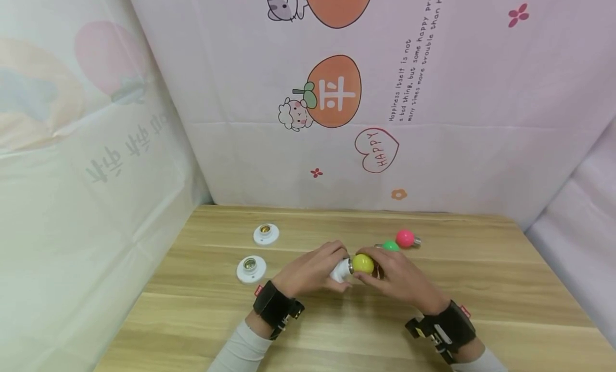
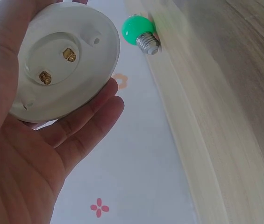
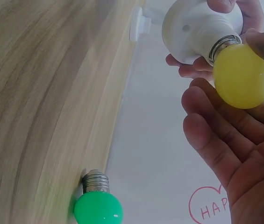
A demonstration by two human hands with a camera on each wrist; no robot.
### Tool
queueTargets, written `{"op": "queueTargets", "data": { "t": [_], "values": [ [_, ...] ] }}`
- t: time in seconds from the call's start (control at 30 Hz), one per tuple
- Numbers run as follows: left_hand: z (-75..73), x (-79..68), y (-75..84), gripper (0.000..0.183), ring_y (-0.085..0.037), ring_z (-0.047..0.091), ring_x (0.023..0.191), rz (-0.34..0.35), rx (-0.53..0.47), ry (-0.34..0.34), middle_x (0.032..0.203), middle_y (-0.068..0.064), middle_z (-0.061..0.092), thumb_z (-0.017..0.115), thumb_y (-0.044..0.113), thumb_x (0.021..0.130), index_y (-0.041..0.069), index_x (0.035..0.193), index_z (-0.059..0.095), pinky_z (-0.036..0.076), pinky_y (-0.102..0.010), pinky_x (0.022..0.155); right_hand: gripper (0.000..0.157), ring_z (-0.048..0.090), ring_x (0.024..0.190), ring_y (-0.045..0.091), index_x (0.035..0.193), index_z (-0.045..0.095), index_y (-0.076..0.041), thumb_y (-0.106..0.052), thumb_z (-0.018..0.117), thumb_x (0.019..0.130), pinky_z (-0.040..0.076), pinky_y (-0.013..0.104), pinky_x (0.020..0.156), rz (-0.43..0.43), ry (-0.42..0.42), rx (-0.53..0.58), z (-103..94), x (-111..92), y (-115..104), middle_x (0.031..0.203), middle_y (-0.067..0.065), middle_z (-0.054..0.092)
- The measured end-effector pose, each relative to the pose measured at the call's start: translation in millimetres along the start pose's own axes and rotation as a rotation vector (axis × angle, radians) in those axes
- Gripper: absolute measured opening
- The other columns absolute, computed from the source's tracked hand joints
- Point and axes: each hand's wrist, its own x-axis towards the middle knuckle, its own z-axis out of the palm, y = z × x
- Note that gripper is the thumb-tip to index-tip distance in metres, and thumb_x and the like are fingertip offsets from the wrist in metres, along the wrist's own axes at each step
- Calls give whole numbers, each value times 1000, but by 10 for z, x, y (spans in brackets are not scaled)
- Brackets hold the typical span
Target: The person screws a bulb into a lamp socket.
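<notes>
My left hand [image 1: 315, 268] grips a white round lamp holder [image 1: 340, 270] by its base, over the middle of the table. In the left wrist view the flat back of the lamp holder [image 2: 82, 88] shows two brass screws. My right hand [image 1: 401, 273] pinches a yellow light bulb [image 1: 363, 264] between thumb and fingers. The bulb's metal screw base sits at the mouth of the holder, partly inside it, as the right wrist view shows at the yellow bulb [image 3: 242, 77]. Some of its thread is visible outside the socket.
Two more white lamp holders [image 1: 251, 269] [image 1: 266, 234] stand on the table at the left, sockets up. Beyond my right hand lie a green bulb [image 1: 391, 246] and a pink bulb [image 1: 405, 238]. A printed cloth [image 1: 269, 163] hangs behind the table's back edge.
</notes>
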Motion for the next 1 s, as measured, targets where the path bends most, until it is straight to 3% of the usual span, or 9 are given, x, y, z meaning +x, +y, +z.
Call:
{"op": "queueTargets", "data": {
  "t": [0.13, 0.23, 0.37, 0.57, 0.67, 0.83, 1.0],
  "values": [
    [14, -2, -5, 43, 0, 39, 91, -7, 0, -1, 105, 11, 44, 68, 44, 81, 15, 110, 54, 42, -9, 75, 39, 52, 69, 6, 115, 62, -16, -45, 65, 89, 46, 19, 56, 14, 9, -10, 15, -6, 1, 90, -13, 57],
    [19, -6, -10, 43, -1, 40, 91, -8, 9, 4, 105, 10, 45, 68, 44, 81, 15, 110, 54, 42, -10, 75, 46, 52, 75, 7, 123, 59, -15, -44, 65, 89, 48, 21, 59, 25, 5, -2, 20, -15, -1, 107, -7, 60],
    [18, -13, -21, 44, -2, 42, 92, -4, 22, 9, 107, 9, 47, 67, 45, 82, 14, 111, 54, 43, -10, 76, 56, 53, 78, 8, 134, 49, -13, -40, 68, 88, 51, 22, 58, 28, 11, 73, 26, -11, -8, 129, -2, 50],
    [-6, -13, -26, 43, 0, 40, 92, -15, 26, 7, 106, 9, 45, 66, 46, 83, 14, 111, 54, 43, -10, 76, 49, 52, 90, 4, 123, 56, -12, -26, 77, 80, 52, 20, 65, -64, 84, 119, 37, 24, -16, 124, -6, 50],
    [-8, -18, -31, 44, 0, 39, 92, -19, 17, 9, 106, 10, 45, 67, 46, 83, 14, 111, 54, 43, -10, 77, 50, 51, 95, 4, 121, 57, -12, -21, 78, 77, 53, 21, 67, -91, 82, 118, 35, 27, -18, 124, -6, 50],
    [-7, -22, -41, 45, 1, 39, 92, -19, -4, 15, 105, 10, 45, 67, 47, 83, 15, 111, 54, 43, -10, 78, 54, 51, 98, 5, 125, 55, -9, -11, 76, 75, 53, 22, 71, -111, 71, 111, 32, 24, -5, 126, -4, 51],
    [-20, -18, -34, 44, 1, 39, 92, -17, -10, 17, 105, 11, 45, 67, 47, 83, 15, 111, 54, 43, -10, 78, 56, 52, 97, 5, 126, 55, -10, -13, 76, 75, 53, 21, 71, -105, 74, 105, 42, 12, 9, 125, -5, 53]
  ]
}}
